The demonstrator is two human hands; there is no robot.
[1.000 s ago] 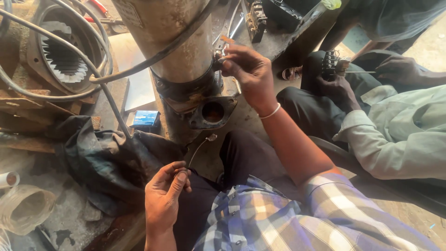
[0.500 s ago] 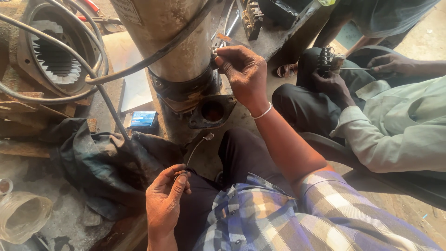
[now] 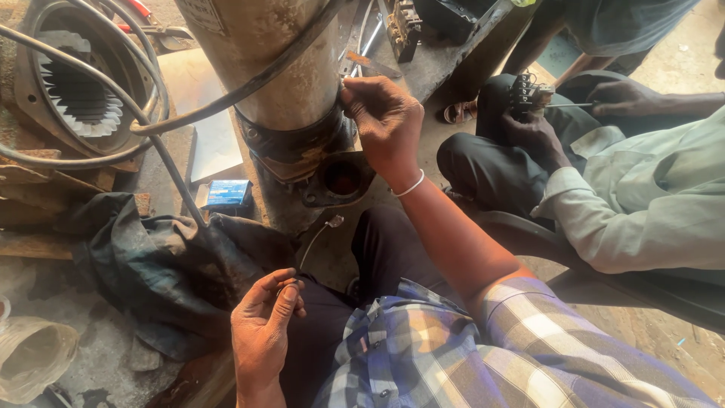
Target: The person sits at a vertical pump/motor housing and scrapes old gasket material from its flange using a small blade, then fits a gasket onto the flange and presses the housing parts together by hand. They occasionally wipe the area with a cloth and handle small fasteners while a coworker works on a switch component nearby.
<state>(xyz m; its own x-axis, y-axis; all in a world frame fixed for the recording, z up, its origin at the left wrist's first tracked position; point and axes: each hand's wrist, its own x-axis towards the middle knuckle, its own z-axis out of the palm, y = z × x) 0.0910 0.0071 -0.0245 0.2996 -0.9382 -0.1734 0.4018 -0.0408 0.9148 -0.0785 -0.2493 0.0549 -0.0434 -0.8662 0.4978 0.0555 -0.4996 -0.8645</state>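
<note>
A tall grimy metal pump cylinder (image 3: pixel 264 68) stands in front of me, with a black band and a round flanged port (image 3: pixel 341 180) low on its side. My right hand (image 3: pixel 385 125) rests against the cylinder just above the port, fingers pinched on something small that I cannot make out. My left hand (image 3: pixel 264 325) is low by my knee, thumb and fingers pinched on the end of a thin wire (image 3: pixel 316 238) that curves up to a small metal lug. A black cable (image 3: pixel 226 98) loops across the cylinder.
A motor stator housing (image 3: pixel 75 91) lies at the upper left. A dark greasy cloth (image 3: pixel 158 272) and a small blue box (image 3: pixel 226 193) lie on the floor. At the right another person's hands (image 3: pixel 551 121) work a small black part with a thin tool.
My right hand has slid slightly down the cylinder towards the port. My left hand keeps its pinch on the wire. The view has shifted a little.
</note>
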